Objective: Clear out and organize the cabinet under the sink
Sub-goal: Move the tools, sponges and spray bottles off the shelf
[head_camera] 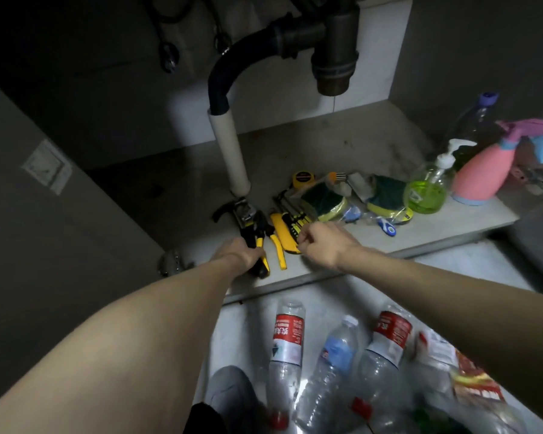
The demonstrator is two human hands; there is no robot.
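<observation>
I am reaching both bare arms into the dim cabinet [295, 151] under the sink. My left hand [243, 253] is curled around the black-and-yellow handle of a hammer [248, 227] lying on the cabinet floor; its dark head sits beyond my knuckles, at the foot of the white drain pipe [229, 151]. Just to the right of that hand lie yellow-handled pliers [276, 245], and past them a yellow utility knife [284, 233] and yellow-and-black screwdrivers [298, 220].

My right hand [323, 242] hovers over those tools with fingers curled loosely inward; whether the fingertips pinch anything, I cannot tell.

Beyond my right hand, further into the cabinet, sits a yellow tape measure [302, 179]. To its right are green-and-yellow sponges [326, 203] in clear wrap, a blue-handled brush [387, 227], a pump bottle of green soap [427, 189], a pink spray bottle [486, 172] and a clear bottle with a purple cap [477, 120].

Nearer to me than both hands, on the floor outside the cabinet, lie several empty plastic bottles [287, 339], some with red labels, one with blue.
</observation>
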